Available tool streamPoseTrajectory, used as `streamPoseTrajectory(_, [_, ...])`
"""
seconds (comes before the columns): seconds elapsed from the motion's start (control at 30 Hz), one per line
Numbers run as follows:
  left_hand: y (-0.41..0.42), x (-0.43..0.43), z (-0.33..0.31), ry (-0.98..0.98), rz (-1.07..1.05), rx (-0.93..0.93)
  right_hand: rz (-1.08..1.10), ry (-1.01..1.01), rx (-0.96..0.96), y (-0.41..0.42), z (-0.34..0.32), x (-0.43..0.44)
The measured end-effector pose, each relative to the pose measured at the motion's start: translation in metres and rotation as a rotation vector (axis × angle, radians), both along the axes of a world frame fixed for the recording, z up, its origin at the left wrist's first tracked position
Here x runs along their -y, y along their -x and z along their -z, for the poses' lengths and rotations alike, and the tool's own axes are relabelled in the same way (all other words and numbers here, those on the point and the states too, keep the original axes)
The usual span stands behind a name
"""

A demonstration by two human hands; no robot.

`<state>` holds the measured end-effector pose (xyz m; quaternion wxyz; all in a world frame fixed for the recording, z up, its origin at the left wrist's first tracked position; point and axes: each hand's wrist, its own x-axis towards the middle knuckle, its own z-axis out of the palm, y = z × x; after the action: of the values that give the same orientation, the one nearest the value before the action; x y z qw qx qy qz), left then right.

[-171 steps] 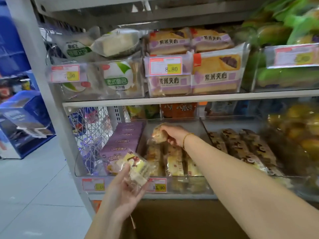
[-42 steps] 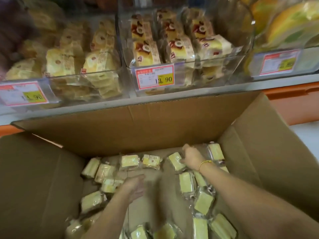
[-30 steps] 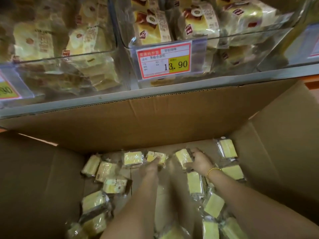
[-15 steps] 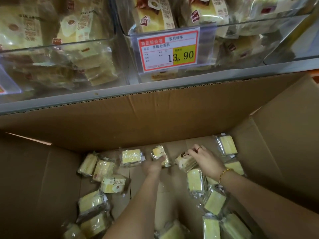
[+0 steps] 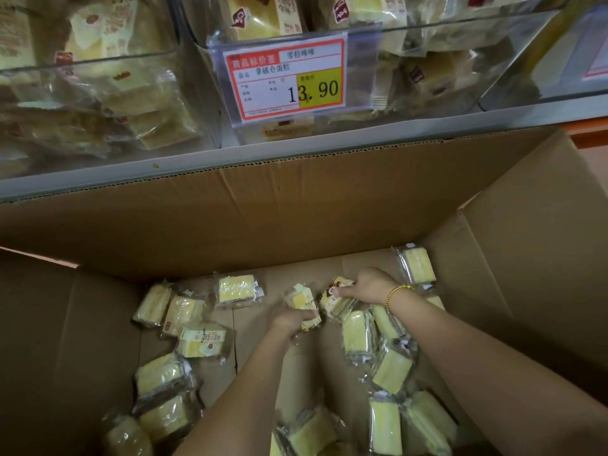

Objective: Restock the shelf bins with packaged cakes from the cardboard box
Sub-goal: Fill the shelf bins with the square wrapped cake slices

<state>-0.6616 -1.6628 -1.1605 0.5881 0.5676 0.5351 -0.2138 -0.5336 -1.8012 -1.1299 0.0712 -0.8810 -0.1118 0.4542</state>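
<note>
Both arms are deep in the cardboard box now. Half a second back the left hand was only reaching the packaged cake by the far wall; now its fingers are curled round the lower end of the wrapper and the cake stands tilted up off the box floor. Over on the other side, the right hand, gold bracelet at the wrist, has tightened on the second cake. Thumb and fingers pinch the near end, and its printed face has turned up where before it lay flatter under the palm. The two gripped cakes sit just beside each other, nearly touching, near the middle of the far side of the box. The rest of the cakes lie loose where they were: one lone pack to the left, a cluster down the left side, and a row running under the right forearm. The view has crept closer to the shelf, so the price tag reading 13.90 looms larger on the clear shelf bin, which holds stacked cakes above the box's rear flap.
</note>
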Motion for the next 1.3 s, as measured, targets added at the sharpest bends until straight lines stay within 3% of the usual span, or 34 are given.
streamPoseTrajectory(0.23, [0.042,-0.023,-0.017,0.14,-0.219,0.09,0.2,-0.224,-0.087,0.009,0.0,-0.006])
streamPoseTrajectory(0.33, [0.053,-0.036,-0.047,0.162,-0.217,0.152,0.306,-0.368,-0.144,0.017,-0.009,-0.01])
streamPoseTrajectory(0.47, [0.058,-0.056,-0.109,0.151,-0.136,0.225,0.599,-0.754,-0.43,0.028,-0.049,-0.017])
streamPoseTrajectory(0.53, [0.061,-0.063,-0.143,0.242,-0.149,0.291,0.78,-0.946,-0.595,0.031,-0.076,-0.019])
streamPoseTrajectory(0.67, [0.073,-0.06,-0.205,0.451,-0.352,0.481,0.849,-1.039,-0.718,0.035,-0.127,-0.019])
streamPoseTrajectory(0.83, [0.082,-0.028,-0.276,0.56,-0.422,0.692,0.365,-0.937,-0.485,0.047,-0.204,-0.022])
streamPoseTrajectory(1.0, [0.078,-0.022,-0.316,0.529,-0.462,0.893,0.171,-1.094,-0.174,0.072,-0.283,-0.024])
streamPoseTrajectory(1.17, [0.067,-0.044,-0.359,0.553,-0.443,1.07,0.333,-1.289,-0.012,0.084,-0.333,-0.025])
streamPoseTrajectory(1.3, [0.043,-0.081,-0.395,0.17,-0.296,1.096,0.448,-1.398,-0.032,0.043,-0.383,-0.041])
